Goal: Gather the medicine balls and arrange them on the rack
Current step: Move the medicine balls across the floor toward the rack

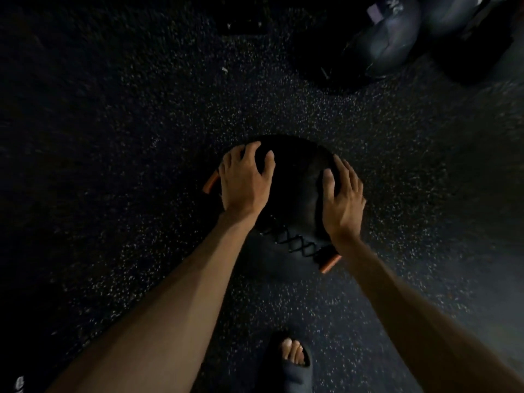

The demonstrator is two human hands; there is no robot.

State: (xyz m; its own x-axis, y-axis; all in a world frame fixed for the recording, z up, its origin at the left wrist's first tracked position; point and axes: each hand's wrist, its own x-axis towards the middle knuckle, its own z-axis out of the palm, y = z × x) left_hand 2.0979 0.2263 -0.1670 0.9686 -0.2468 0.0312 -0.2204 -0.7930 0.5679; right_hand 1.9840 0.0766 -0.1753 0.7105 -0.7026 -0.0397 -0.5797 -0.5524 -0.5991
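Closest to the camera, bottom middle, is one foot in a dark open-toe slide [295,371], toes poking out, standing on black rubber floor [113,137] with light speckles. Both bare forearms reach forward from the bottom corners.

A bit further out is the black medicine ball [297,177], roughly dead centre, with both hands on it. The left hand [245,184] sits on the upper left side, fingers spread wide and bent over the curve, clawing into it. The right hand [343,204] is on the right side, fingers fairly straight and laid flat against it, thumb spread off toward the middle. Honestly can't tell if the ball is sitting on the floor or just off it, it's really dark.

The near face of the ball has criss-cross lacing [295,242]. One orange tube [210,182] pokes out just left of the left hand, another orange piece [330,263] sits below the right wrist.

Way off at the top right are more balls [388,43], greyish and lumpy, bunched together and well apart from the one being held.
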